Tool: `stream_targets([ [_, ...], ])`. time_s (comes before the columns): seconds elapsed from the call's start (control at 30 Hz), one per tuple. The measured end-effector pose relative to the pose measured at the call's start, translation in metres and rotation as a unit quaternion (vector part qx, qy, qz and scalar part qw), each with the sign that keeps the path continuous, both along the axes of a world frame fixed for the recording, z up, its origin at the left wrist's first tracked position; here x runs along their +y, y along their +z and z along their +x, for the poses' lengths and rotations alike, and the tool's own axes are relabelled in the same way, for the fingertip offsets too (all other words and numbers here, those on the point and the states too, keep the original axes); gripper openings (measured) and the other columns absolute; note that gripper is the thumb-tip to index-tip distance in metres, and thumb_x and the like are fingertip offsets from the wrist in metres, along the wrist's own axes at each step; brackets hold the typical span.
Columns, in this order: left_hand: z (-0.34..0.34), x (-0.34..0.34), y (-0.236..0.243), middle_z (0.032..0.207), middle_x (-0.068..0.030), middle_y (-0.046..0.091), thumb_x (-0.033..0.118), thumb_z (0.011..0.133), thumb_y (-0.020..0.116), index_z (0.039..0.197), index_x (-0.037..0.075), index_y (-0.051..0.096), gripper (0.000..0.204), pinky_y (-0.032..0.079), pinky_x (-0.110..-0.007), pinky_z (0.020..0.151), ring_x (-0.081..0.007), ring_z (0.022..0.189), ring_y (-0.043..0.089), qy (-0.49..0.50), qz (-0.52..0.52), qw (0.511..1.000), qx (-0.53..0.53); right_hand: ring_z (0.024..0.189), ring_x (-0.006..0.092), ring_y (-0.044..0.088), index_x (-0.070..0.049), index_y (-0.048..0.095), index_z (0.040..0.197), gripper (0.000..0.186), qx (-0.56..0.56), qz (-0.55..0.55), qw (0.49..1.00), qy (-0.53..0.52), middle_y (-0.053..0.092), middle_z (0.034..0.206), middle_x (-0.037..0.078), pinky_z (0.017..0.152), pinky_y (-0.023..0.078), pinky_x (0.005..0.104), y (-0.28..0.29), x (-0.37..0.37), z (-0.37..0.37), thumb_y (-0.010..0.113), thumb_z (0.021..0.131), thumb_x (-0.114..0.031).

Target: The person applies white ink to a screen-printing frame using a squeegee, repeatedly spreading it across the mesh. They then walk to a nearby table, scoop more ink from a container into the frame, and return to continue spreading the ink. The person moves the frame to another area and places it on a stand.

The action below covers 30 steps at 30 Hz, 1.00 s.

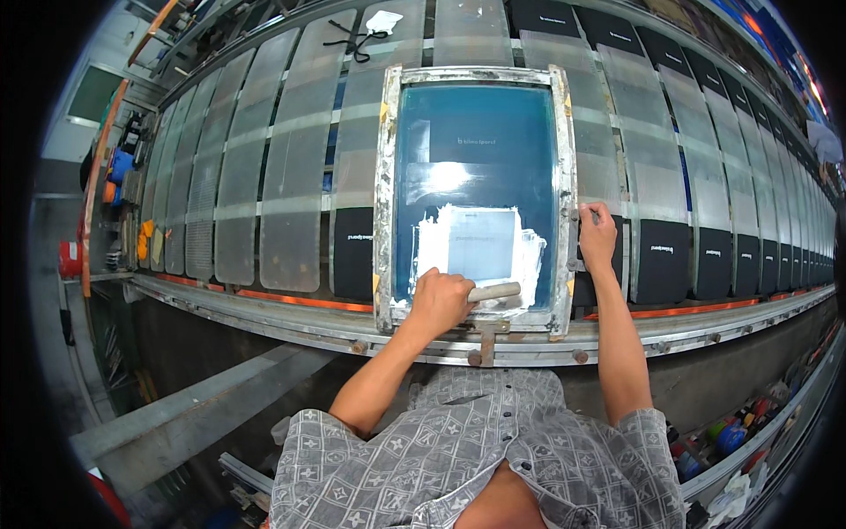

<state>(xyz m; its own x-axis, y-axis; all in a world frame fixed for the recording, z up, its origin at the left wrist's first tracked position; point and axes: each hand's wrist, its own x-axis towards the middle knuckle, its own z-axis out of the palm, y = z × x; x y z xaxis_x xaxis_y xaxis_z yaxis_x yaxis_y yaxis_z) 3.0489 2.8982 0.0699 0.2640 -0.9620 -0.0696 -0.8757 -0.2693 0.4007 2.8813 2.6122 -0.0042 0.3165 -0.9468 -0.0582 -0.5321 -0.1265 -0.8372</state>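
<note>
A printing screen (476, 132) with blue mesh in a worn, paint-spotted metal frame lies in front of me, over a long row of flat boards. White ink (432, 238) is smeared around a pale rectangular window in the mesh's lower part. Near the screen's front edge my left hand (441, 301) is closed around a squeegee (493, 292), whose light handle shows to the right of the fingers. My right hand (598, 231) has its fingers curled at the frame's right side rail; whether it pinches the rail or a small part there is hidden.
Grey, translucent boards (291, 176) stretch left and right, many carrying black fabric pieces (663, 256). A white piece with black cords (381, 24) lies on a far board. A metal rail (264, 309) with bolts runs along the near edge. Coloured containers (730, 436) stand at lower right.
</note>
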Motion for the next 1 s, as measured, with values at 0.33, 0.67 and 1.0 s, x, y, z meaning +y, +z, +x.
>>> stream_targets([
  [0.33,0.081,-0.079,0.02,0.074,-0.0099,0.072,0.025,0.067,0.087,0.082,0.01,0.078,0.023,0.056,-0.042,0.071,-0.0329,0.069,0.07,-0.026,-0.012,0.999,-0.017,0.09,0.0362,0.067,-0.007,0.069,0.103,0.027,0.124,-0.02,0.991,0.049,0.071,0.092,0.018,0.08,0.05,0.0441,0.01,-0.002,0.004,0.067,0.095,-0.033],
  [0.67,0.107,-0.113,0.014,0.07,-0.0124,0.07,0.029,0.066,0.088,0.082,0.013,0.078,0.025,0.056,-0.045,0.069,-0.0349,0.07,0.069,0.007,0.014,1.0,-0.01,0.089,0.0362,0.063,-0.004,0.071,0.094,0.029,0.104,-0.175,0.867,0.455,0.068,0.085,0.015,0.085,0.047,0.0461,0.083,0.024,0.107,0.081,0.078,-0.026],
  [1.0,0.043,-0.038,0.004,0.069,-0.0066,0.07,0.026,0.072,0.083,0.076,0.016,0.075,0.013,0.046,-0.039,0.074,-0.0279,0.064,0.067,-0.041,0.004,0.999,0.019,0.079,0.0328,0.064,-0.008,0.069,0.085,0.019,0.093,-0.173,0.848,0.492,0.064,0.074,0.012,0.081,0.045,0.0458,0.067,0.097,0.041,0.08,0.074,-0.019],
])
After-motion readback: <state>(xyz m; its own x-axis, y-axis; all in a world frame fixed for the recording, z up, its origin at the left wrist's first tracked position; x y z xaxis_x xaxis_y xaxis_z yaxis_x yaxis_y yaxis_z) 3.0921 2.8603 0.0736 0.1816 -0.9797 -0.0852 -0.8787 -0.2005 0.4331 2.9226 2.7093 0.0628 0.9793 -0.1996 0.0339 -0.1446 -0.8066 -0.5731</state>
